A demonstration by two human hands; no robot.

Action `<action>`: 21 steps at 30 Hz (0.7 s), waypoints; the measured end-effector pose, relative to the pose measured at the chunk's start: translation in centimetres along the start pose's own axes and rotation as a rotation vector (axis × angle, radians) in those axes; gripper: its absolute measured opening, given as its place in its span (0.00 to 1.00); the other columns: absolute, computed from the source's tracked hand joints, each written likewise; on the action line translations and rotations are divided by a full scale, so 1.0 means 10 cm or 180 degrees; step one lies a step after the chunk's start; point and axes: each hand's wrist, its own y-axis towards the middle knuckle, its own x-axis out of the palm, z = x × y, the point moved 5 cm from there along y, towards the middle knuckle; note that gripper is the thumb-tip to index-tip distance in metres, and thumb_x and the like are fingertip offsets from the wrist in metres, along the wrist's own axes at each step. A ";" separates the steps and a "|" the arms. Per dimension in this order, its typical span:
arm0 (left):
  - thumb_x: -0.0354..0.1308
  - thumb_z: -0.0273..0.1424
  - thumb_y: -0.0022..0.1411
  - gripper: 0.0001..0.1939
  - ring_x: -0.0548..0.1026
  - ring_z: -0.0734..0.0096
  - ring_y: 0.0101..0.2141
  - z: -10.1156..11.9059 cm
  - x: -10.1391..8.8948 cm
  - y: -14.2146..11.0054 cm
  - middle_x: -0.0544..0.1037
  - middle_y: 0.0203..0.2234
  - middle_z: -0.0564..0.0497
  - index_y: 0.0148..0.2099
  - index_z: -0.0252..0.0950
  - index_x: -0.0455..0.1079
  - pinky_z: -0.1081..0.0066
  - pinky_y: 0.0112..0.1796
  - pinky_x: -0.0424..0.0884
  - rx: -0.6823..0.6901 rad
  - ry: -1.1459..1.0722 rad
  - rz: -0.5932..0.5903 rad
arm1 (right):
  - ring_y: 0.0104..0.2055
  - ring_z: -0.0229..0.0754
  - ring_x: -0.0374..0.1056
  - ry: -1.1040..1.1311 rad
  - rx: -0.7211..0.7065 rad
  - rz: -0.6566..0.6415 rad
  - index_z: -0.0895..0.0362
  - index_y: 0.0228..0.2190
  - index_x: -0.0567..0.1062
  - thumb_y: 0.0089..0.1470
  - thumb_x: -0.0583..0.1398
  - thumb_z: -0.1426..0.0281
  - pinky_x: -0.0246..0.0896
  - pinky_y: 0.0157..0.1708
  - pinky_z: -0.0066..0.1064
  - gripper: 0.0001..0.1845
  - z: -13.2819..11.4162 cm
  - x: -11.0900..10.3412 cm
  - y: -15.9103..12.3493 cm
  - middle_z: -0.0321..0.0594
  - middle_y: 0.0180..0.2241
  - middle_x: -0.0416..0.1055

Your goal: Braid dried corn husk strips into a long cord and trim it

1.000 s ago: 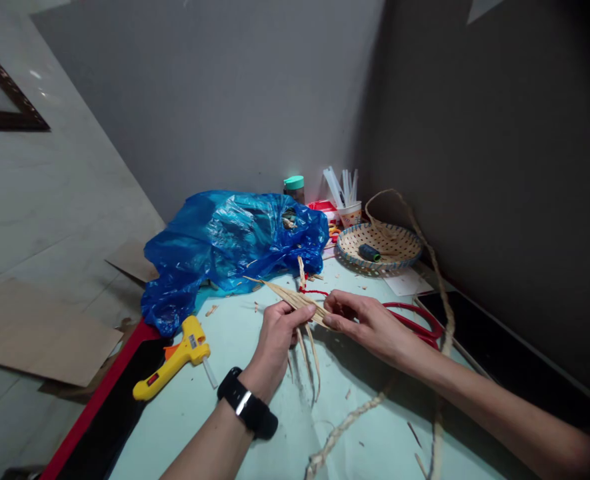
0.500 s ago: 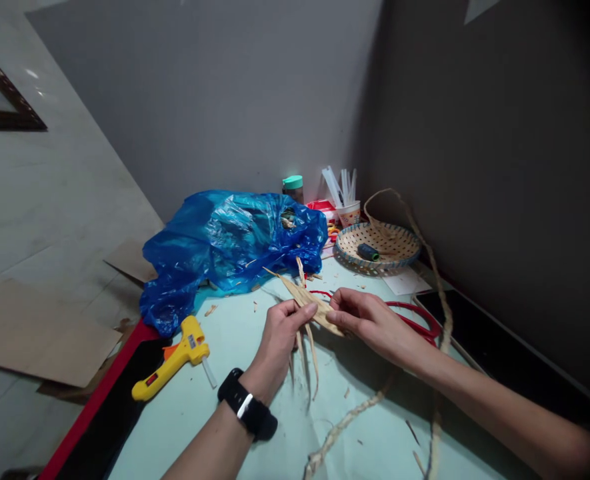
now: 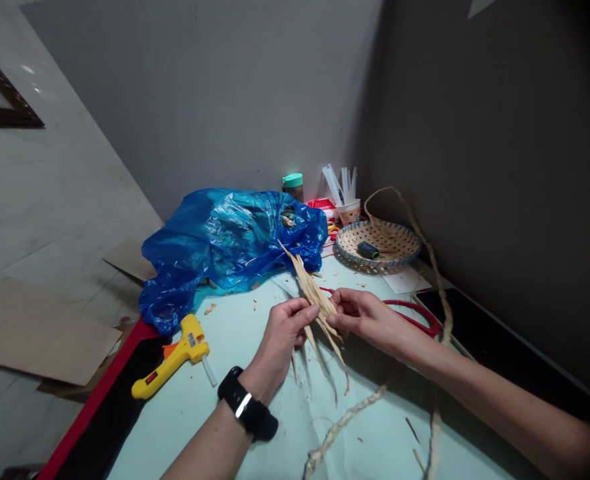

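Note:
A bundle of dry, straw-coloured husk strips [image 3: 311,283] is held between my two hands above the table. My left hand [image 3: 287,327], with a black watch on its wrist, pinches the bundle between thumb and fingers. My right hand [image 3: 355,312] is closed on the bundle's right side. Loose strip ends hang below my fingers, and a pointed tip rises toward the blue bag. A long braided cord [image 3: 342,427] of the same material lies in front of the hands and loops past my right forearm. Part of a red ring-shaped item [image 3: 417,310] shows behind my right wrist.
A yellow glue gun [image 3: 175,360] lies at left. Behind are a blue plastic bag [image 3: 215,233], a green-lidded jar [image 3: 293,187], a cup [image 3: 349,212] of glue sticks and a woven basket [image 3: 399,237] holding a dark spool [image 3: 368,251]. A dark flat panel [image 3: 479,333] lies at right.
The husk bundle has turned more upright, its tip shifting up and right, and its strips now look more fanned. Both hands stay nearly in place.

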 end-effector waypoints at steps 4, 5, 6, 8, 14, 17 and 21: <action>0.67 0.38 0.48 0.14 0.62 0.83 0.18 0.00 -0.03 0.00 0.71 0.21 0.54 0.31 0.32 0.71 0.80 0.19 0.51 -0.0039 0.0195 0.0118 | 0.26 0.37 0.61 -0.0393 -0.0189 0.0216 0.56 0.28 0.65 0.54 0.58 0.62 0.52 0.25 0.27 0.10 -0.05 -0.05 -0.01 0.34 0.24 0.67; 0.67 0.38 0.49 0.14 0.62 0.82 0.18 0.00 -0.04 0.00 0.71 0.21 0.54 0.30 0.32 0.70 0.79 0.19 0.52 -0.0043 0.0207 0.0167 | 0.26 0.37 0.61 -0.0432 -0.0230 0.0216 0.56 0.29 0.65 0.55 0.57 0.62 0.52 0.26 0.27 0.10 -0.07 -0.05 -0.01 0.34 0.24 0.67; 0.66 0.38 0.49 0.14 0.64 0.80 0.19 0.00 -0.05 0.00 0.71 0.21 0.53 0.29 0.33 0.69 0.78 0.20 0.53 -0.0037 0.0217 0.0220 | 0.27 0.37 0.62 -0.0472 -0.0280 0.0208 0.56 0.29 0.65 0.56 0.56 0.61 0.52 0.26 0.27 0.11 -0.08 -0.05 -0.02 0.34 0.24 0.67; 0.66 0.38 0.49 0.14 0.65 0.78 0.21 0.01 -0.07 0.00 0.72 0.22 0.53 0.29 0.33 0.68 0.77 0.22 0.56 0.0026 0.0274 0.0301 | 0.27 0.37 0.61 -0.0566 -0.0406 0.0205 0.56 0.29 0.64 0.56 0.56 0.60 0.51 0.26 0.27 0.12 -0.13 -0.03 -0.03 0.33 0.25 0.66; 0.65 0.38 0.50 0.13 0.66 0.76 0.24 0.04 -0.07 -0.01 0.73 0.23 0.52 0.29 0.33 0.70 0.75 0.28 0.62 0.0241 0.0357 0.0366 | 0.26 0.36 0.57 -0.1003 -0.0516 0.0369 0.55 0.27 0.62 0.55 0.57 0.64 0.47 0.25 0.27 0.11 -0.22 0.01 -0.09 0.31 0.23 0.62; 0.65 0.36 0.51 0.11 0.68 0.74 0.26 0.04 -0.04 -0.01 0.74 0.25 0.52 0.31 0.33 0.72 0.74 0.32 0.64 0.0229 0.0350 0.0351 | 0.26 0.37 0.57 -0.1154 -0.0459 0.0483 0.55 0.27 0.61 0.57 0.55 0.64 0.48 0.26 0.28 0.10 -0.23 0.04 -0.11 0.32 0.24 0.63; 0.63 0.35 0.53 0.10 0.72 0.66 0.33 0.05 0.00 0.00 0.77 0.29 0.48 0.34 0.33 0.74 0.70 0.37 0.66 0.0102 0.0454 0.0212 | 0.28 0.38 0.59 -0.1001 -0.0406 0.0541 0.54 0.29 0.60 0.60 0.52 0.64 0.51 0.27 0.29 0.09 -0.17 0.07 -0.13 0.34 0.26 0.64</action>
